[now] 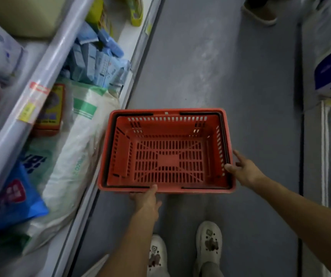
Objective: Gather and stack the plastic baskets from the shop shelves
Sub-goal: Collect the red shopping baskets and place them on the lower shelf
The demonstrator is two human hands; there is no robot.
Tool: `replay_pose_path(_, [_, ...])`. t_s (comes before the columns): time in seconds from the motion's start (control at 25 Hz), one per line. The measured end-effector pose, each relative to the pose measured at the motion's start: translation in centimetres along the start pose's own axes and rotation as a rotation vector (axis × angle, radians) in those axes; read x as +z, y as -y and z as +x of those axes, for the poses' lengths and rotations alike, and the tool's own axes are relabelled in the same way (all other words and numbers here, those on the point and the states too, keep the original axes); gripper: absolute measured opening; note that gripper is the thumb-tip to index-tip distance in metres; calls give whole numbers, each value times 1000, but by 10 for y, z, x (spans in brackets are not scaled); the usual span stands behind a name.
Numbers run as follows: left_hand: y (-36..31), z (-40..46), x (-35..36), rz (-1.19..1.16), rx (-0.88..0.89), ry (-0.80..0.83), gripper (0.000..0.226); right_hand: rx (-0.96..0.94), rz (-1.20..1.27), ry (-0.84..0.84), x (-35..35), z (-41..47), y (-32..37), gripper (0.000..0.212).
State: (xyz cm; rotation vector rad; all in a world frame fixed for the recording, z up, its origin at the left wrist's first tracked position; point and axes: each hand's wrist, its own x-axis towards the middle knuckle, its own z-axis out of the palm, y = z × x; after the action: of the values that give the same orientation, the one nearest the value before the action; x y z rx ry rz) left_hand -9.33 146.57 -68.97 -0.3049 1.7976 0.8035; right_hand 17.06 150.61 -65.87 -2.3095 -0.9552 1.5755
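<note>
Two white clogs (208, 242) stand on the grey floor (250, 96) at 6 o'clock, just below the forearms. From there the left hand (145, 198) reaches up to the near rim of the red basket (168, 152), its thumb lying over the rim edge and its other fingers going under, out of sight, so it grips that rim. At 3 o'clock of the basket, the right hand (242, 168) pinches the right rim, thumb tip inside the wall, index finger stretched outward and the rest loosely spread. Both hands hold the basket over the aisle floor; it holds nothing, and its black handles lie folded flat along the rim. At 9 o'clock, shelves (46, 62) carry blue packets (98, 62), a white sack (76, 148) and a blue bag (14, 198).
</note>
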Motion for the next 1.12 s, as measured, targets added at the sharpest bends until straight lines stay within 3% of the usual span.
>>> replay_pose_path(0.16, [30, 11, 11, 138, -38, -8, 91, 76, -122, 40, 3, 29, -15, 78])
replay_pose_path(0.4, [66, 63, 31, -27, 2, 50, 79, 44, -65, 89, 41, 63, -50, 62])
replay_pose_path(0.56, [77, 94, 12, -88, 4, 194, 70, 20, 159, -8, 68, 74, -82, 51])
replay_pose_path(0.72, [77, 110, 0, -196, 140, 203, 81, -56, 313, -49, 73, 71, -95, 53])
replay_pose_path(0.84, [59, 119, -20, -229, 282, 73, 99, -156, 296, -73, 74, 69, -99, 62])
replay_pose_path(0.96, [21, 135, -49, -218, 386, -29, 78, -186, 305, -101, 77, 69, -97, 61])
replay_pose_path(1.12, [-11, 156, -76, -136, 338, 95, 55, -178, 359, -151, 85, 71, -96, 60])
